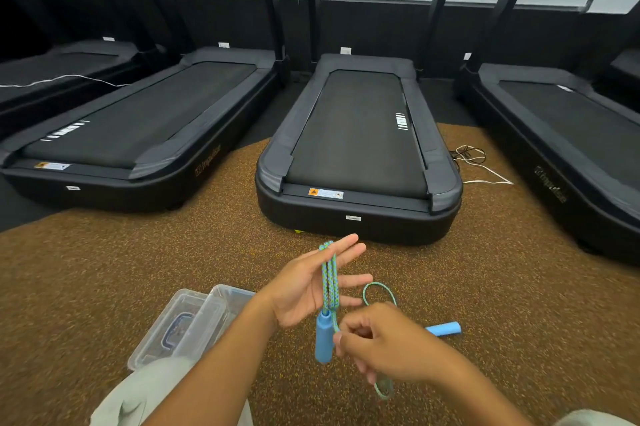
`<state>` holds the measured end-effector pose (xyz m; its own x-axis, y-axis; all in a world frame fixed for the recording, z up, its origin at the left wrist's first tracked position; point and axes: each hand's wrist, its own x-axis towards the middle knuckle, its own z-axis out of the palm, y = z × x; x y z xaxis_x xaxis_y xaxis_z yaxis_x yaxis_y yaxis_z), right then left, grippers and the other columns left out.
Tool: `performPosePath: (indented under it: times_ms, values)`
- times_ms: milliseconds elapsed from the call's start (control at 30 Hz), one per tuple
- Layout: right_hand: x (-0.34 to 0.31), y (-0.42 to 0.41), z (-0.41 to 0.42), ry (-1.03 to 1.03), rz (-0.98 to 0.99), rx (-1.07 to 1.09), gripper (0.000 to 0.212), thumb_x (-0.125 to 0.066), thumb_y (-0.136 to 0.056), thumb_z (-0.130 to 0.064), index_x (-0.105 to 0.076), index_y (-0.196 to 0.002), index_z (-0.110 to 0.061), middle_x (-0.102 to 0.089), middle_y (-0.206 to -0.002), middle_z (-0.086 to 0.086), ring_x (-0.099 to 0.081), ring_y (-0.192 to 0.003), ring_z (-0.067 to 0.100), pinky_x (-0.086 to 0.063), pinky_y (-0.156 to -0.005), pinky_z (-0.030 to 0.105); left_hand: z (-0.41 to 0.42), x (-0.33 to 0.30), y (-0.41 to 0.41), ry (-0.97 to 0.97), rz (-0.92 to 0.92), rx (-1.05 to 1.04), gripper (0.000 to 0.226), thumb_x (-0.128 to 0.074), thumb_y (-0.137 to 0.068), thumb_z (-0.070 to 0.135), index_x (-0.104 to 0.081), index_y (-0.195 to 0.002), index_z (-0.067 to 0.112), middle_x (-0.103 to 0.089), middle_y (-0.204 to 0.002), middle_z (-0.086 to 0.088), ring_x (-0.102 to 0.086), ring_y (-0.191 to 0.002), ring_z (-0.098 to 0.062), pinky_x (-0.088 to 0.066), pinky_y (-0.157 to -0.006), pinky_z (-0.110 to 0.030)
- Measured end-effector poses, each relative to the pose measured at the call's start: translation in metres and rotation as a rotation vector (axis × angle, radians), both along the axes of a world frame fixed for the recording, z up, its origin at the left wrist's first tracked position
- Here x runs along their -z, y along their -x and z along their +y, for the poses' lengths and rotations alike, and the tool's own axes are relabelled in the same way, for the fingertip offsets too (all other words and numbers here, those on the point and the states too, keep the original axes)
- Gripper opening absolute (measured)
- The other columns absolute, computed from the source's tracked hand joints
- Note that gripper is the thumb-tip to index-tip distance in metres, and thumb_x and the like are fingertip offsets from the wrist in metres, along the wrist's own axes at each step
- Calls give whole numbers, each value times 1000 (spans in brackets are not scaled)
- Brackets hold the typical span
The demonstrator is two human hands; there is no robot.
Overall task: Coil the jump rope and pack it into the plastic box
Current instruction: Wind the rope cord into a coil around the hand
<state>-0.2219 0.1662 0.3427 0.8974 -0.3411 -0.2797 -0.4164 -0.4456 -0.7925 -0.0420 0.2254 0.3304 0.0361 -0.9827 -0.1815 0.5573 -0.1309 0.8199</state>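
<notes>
The jump rope (330, 282) is a blue-green braided cord with two blue handles. Its cord is looped lengthwise over my left hand (311, 287), whose fingers are spread flat, palm facing me. One handle (323, 337) hangs below that palm. My right hand (384, 344) pinches the cord just beside this handle, and a loop of cord (379, 292) curls above it while another hangs under it. The second handle (445, 328) lies on the floor to the right. The clear plastic box (221, 308) sits on the floor at my left, its lid (166, 332) lying against it.
I am low over a brown speckled floor (138, 269). Black treadmills stand ahead; the closest (356, 162) is straight in front, others (131, 138) left and right. Loose cables (478, 162) lie between two of them. My light trouser leg (145, 394) is at bottom left.
</notes>
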Motion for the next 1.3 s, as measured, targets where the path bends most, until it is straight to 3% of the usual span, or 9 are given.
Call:
performPosePath:
  times_ms: [167,233,400,533,633,767,900,1033,1300]
  values:
    - [-10,1,-4,172,-158,-10,35,-66,-94,-33,-60,-69,-11,-47,-48,-13,-38,-46,4,-57,-77,43,-1,4,-4,-3,-12,7,51,-41,-103,36,-42,-153,23,-52,-154,3,-56,-132,-40,-38,-111,-67]
    - [-13,2,-7,156,-199,23,34,-70,-93,-31,-58,-66,-14,-44,-49,-12,-35,-48,4,-44,-57,36,-1,5,-4,-8,-16,17,51,-39,-105,37,-41,-153,23,-51,-155,4,-57,-133,-39,-41,-110,-63]
    - [-27,6,-9,167,-335,60,21,-72,-90,-27,-67,-70,-24,-81,-85,8,-39,-48,0,-34,-52,19,-2,5,-2,-48,-2,14,52,-36,-104,39,-42,-152,21,-54,-152,4,-67,-116,-30,-46,-105,-55]
    - [-34,10,-16,193,-390,120,19,-75,-93,-21,-75,-74,-25,-62,-55,-13,-43,-48,0,-34,-51,17,-4,9,1,-79,46,56,57,-40,-101,41,-41,-153,17,-55,-152,2,-56,-130,-31,-54,-96,-52]
    - [-34,10,-19,229,-433,173,23,-75,-93,-16,-75,-75,-31,-64,-60,-25,-47,-50,-1,-35,-53,14,-3,11,3,-72,32,94,57,-39,-103,42,-38,-155,17,-53,-153,2,-54,-130,-32,-53,-97,-56]
    - [-30,10,-26,251,-439,215,12,-75,-93,-20,-81,-92,-29,-75,-79,-24,-63,-62,1,-48,-60,20,-2,10,9,-91,-4,154,53,-36,-105,41,-44,-152,17,-70,-129,-6,-71,-104,-25,-45,-103,-60]
    - [-23,10,-36,266,-417,254,7,-78,-91,-26,-79,-90,-32,-78,-82,-13,-72,-74,11,-59,-72,37,-1,11,19,-117,-12,253,57,-42,-104,44,-51,-146,7,-62,-131,-12,-62,-122,-40,-48,-100,-61]
    - [-13,10,-49,281,-391,269,7,-79,-89,-26,-77,-87,-32,-76,-81,-15,-70,-75,3,-55,-73,28,0,12,24,-126,-24,308,56,-42,-104,45,-49,-147,11,-54,-150,-11,-52,-134,-48,-49,-99,-60]
    - [-2,11,-61,199,-388,292,11,-80,-88,-21,-77,-87,-32,-78,-91,-14,-73,-88,6,-58,-87,35,1,9,28,-107,-84,377,51,-35,-107,46,-50,-147,19,-56,-151,-1,-50,-135,-48,-43,-105,-62]
